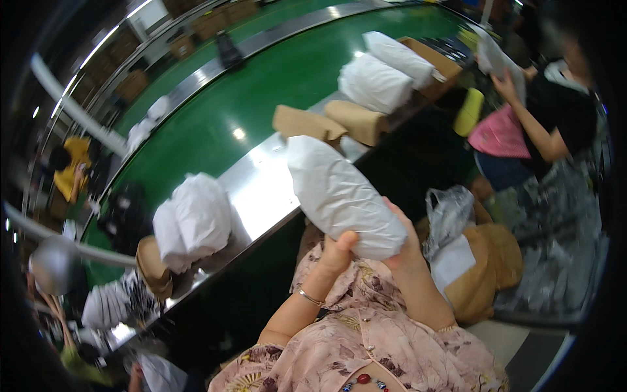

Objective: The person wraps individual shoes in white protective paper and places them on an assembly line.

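A long, wrinkled white plastic package (343,199) is held up in front of my chest, tilted with its far end toward the upper left. My left hand (338,251) grips its near left edge, thumb lying on top. On the other side my right hand (403,243) is wrapped round the near right end; most of those fingers are hidden behind the package. Just beyond its far end, two brown paper bundles (307,124) lie on the metal ledge (258,186) of the bench.
White packages (375,81) and a cardboard box (434,62) are at the far right of the green belt (215,121). More white bundles (192,219) sit at left. Beside me at right stand a brown paper sack (490,271) and grey plastic bags (552,242). A co-worker (555,124) holds a white package.
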`<state>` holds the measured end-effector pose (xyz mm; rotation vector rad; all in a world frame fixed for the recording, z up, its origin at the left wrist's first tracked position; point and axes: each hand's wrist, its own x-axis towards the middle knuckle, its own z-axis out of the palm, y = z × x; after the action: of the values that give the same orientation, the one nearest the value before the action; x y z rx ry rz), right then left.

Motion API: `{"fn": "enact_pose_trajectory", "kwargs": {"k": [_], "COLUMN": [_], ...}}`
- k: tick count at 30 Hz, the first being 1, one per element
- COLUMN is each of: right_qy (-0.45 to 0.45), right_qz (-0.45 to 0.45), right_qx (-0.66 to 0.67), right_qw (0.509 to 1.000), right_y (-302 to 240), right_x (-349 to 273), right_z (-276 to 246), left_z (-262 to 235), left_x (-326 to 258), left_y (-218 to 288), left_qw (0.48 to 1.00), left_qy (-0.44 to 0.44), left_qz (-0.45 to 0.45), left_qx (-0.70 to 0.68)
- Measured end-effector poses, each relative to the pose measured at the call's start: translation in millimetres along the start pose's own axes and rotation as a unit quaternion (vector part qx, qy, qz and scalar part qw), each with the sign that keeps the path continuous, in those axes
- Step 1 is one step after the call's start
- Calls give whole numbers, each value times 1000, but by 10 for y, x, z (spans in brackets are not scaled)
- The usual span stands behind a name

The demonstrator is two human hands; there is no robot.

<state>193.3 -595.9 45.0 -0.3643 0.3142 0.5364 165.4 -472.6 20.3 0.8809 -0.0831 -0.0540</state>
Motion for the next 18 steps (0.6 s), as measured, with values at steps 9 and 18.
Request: {"fn": "enact_pose_trajectory", "kwargs": {"k": [9, 18], "right_qy": [-24, -268], "right_qz": [-367, -471], "right_qx": [-408, -624], "right_qw": [836, 563], "right_y": [280, 879], "right_x": [-249, -284], "right_z": [251, 715], "left_z": [-89, -349], "left_x": [-362, -772], "left_y": [511, 991], "left_qw": [995, 992], "left_qy": [-35, 44], "left_qz": [43, 121], "left_qx": [89, -4]}}
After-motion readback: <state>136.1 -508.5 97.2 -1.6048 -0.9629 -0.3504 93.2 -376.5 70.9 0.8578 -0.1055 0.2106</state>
